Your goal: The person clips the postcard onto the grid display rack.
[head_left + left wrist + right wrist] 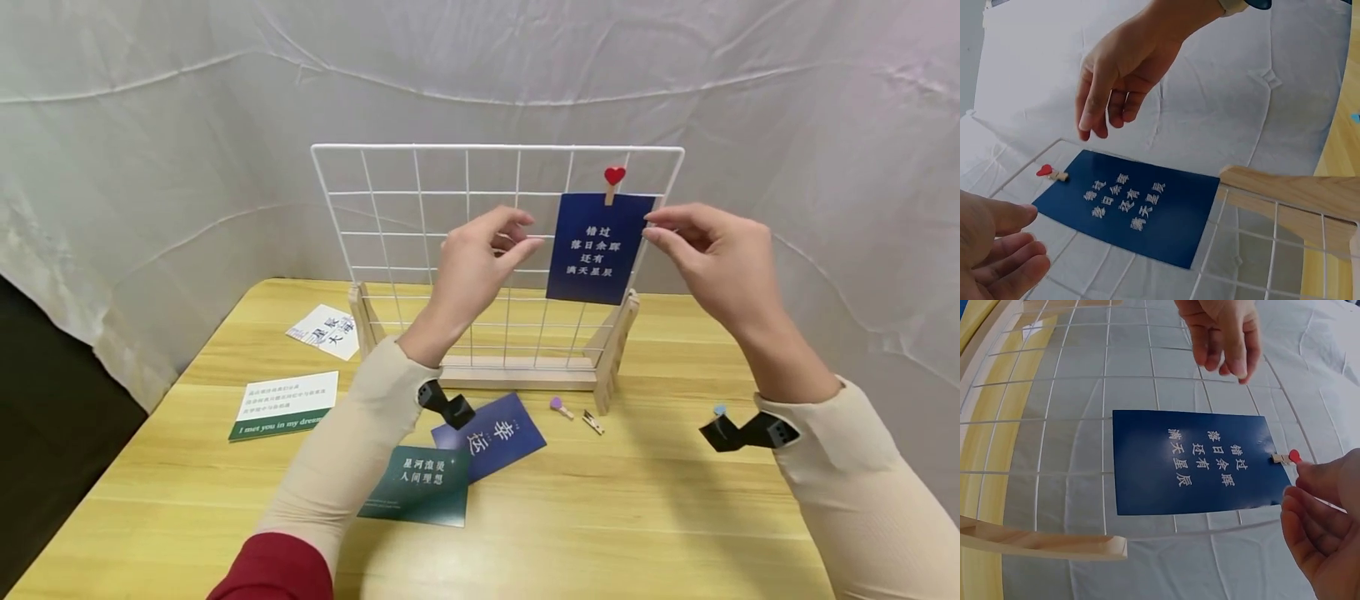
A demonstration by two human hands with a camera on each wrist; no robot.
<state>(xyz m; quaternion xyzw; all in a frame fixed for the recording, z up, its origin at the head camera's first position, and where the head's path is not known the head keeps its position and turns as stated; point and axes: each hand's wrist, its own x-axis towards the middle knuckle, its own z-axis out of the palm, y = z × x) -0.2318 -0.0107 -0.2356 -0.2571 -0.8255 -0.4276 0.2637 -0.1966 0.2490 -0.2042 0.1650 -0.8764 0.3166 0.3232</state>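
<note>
A dark blue card point(597, 250) with white Chinese lettering hangs at the upper right of a white wire grid point(442, 193). A small wooden clothespin point(610, 195) with a red heart point(615, 175) clips its top edge. Left of the card is my left hand point(483, 258), fingers loosely bent, holding nothing and a small gap away. My right hand point(712, 258) is at the card's right edge, fingertips right by its upper corner. In the left wrist view, the right hand point(1125, 75) shows bent fingers with nothing gripped between them.
The grid stands in a wooden base point(517, 375). In front lie a blue card point(498, 429), a green card point(427, 492), a purple-topped clothespin point(561, 407) and another clothespin point(593, 424). A white-and-green card point(285, 400) and a white card point(324, 329) lie left.
</note>
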